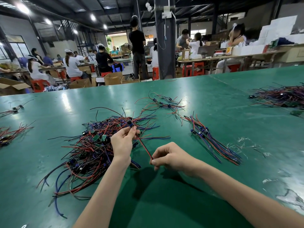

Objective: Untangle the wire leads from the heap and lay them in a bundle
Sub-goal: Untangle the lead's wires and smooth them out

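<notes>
The left hand point(122, 142), at the middle of the frame, pinches one wire lead point(144, 147) just below its small dark component, which sticks up above the fingertips. The right hand point(171, 156), lower and to the right, pinches the same lead's other end between thumb and forefinger, with its other fingers curled. The red-and-black lead runs straight and slanted between the two hands, raised above the green table point(181, 203). Behind and left of the left hand lies the heap point(88, 150), a tangle of red, black and blue wires with small green boards and dark parts among them. Right of centre, the bundle point(215, 143) lies on the table apart from the heap, its wires roughly side by side. A looser cluster point(162, 104) lies above centre, a larger pile point(283, 96) at the right edge and smaller bunches point(9, 134) at the left edge.
</notes>
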Available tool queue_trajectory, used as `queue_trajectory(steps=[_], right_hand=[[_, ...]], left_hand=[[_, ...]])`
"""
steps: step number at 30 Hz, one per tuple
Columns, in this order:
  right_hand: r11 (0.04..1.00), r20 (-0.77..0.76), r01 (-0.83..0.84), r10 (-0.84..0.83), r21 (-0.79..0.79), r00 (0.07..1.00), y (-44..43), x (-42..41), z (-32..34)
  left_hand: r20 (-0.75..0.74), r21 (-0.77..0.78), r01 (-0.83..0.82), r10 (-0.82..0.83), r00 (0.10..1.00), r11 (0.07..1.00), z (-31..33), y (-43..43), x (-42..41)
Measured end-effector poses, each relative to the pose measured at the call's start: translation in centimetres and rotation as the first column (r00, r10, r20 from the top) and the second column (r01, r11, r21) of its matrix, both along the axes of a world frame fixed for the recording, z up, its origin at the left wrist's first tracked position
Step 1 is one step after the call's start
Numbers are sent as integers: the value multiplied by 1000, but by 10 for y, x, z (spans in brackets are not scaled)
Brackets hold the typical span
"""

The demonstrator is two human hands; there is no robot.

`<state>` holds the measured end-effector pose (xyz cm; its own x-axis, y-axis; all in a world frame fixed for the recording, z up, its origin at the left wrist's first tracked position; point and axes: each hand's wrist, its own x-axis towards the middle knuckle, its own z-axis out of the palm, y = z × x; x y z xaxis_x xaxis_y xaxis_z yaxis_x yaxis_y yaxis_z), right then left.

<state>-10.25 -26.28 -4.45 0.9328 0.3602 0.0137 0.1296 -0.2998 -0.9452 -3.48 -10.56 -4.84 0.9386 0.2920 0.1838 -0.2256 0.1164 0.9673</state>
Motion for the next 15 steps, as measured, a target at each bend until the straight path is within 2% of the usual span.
queue_trajectory(steps=[3,5,8,15], right_hand=[[995,-259,83,-69,47,963,-2,3,1],[993,-342,114,-94,38,935,-4,3,2],[993,-365,112,-92,34,927,-8,4,5],[999,-335,-43,47,19,941,-9,3,2]], left_hand=[[4,0,1,-1,1000,1000,0,-1,-2],[4,13,9,-9,1000,1000,0,-3,-3],[5,8,14,-14,1000,1000,1,-4,-3],[-27,-17,50,-50,998,999,0,-8,-7]])
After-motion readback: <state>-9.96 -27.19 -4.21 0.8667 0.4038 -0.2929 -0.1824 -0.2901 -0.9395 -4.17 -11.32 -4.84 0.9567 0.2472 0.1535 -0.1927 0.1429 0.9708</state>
